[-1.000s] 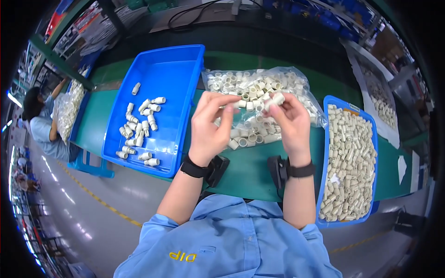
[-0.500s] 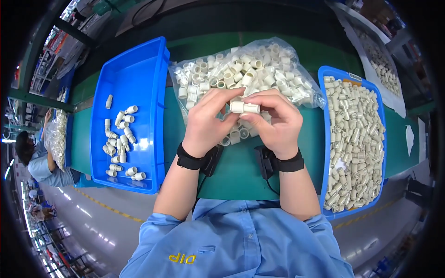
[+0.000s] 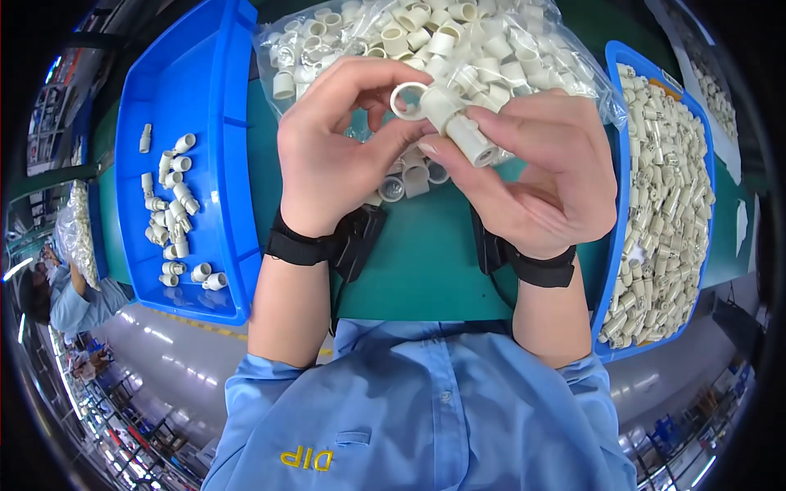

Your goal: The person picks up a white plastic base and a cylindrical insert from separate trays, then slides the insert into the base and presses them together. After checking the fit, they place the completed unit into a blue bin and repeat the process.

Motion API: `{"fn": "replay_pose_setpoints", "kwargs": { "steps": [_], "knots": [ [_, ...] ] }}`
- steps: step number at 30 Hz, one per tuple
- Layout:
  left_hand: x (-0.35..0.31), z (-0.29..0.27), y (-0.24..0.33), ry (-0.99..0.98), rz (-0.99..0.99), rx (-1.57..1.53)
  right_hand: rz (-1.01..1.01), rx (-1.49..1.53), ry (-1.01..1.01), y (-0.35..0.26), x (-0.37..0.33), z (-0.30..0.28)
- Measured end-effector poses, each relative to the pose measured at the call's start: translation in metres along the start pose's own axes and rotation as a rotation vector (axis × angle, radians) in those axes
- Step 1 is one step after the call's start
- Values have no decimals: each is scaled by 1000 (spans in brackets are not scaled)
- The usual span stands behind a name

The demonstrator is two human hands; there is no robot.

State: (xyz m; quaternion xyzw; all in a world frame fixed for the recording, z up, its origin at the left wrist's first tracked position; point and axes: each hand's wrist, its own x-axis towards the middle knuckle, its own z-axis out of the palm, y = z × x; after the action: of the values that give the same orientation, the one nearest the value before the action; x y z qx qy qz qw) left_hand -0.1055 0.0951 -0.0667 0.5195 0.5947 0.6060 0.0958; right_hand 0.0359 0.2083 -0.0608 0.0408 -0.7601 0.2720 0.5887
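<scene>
My right hand pinches a white plastic fitting between thumb and forefinger; its wide collar points up and left, its narrower end toward me. My left hand curls in from the other side. Between its thumb and forefinger shows the round open end of a short white plastic sleeve, right against the fitting's collar. How far the two pieces are joined I cannot tell. Just behind both hands lies a clear plastic bag full of loose white sleeves, some spilling toward me.
To the left stands a blue tray with several white fittings. On the right, another blue tray is heaped with fittings. Everything rests on a green tabletop. At the far left a person in blue handles another filled bag.
My hands have come closer to the camera and slightly apart. The fitting has tilted from level to slanting, and a sleeve's open end now shows at my left fingers. My view has shifted.
</scene>
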Motion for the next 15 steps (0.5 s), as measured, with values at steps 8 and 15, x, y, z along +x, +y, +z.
{"fn": "replay_pose_setpoints", "kwargs": {
  "steps": [8,15],
  "knots": [
    [-5,1,-2,38,40,-172,-89,10,-40,1,-3,3],
    [-6,-5,-5,-58,160,31,-134,19,-19,3,-4,4]
  ]
}}
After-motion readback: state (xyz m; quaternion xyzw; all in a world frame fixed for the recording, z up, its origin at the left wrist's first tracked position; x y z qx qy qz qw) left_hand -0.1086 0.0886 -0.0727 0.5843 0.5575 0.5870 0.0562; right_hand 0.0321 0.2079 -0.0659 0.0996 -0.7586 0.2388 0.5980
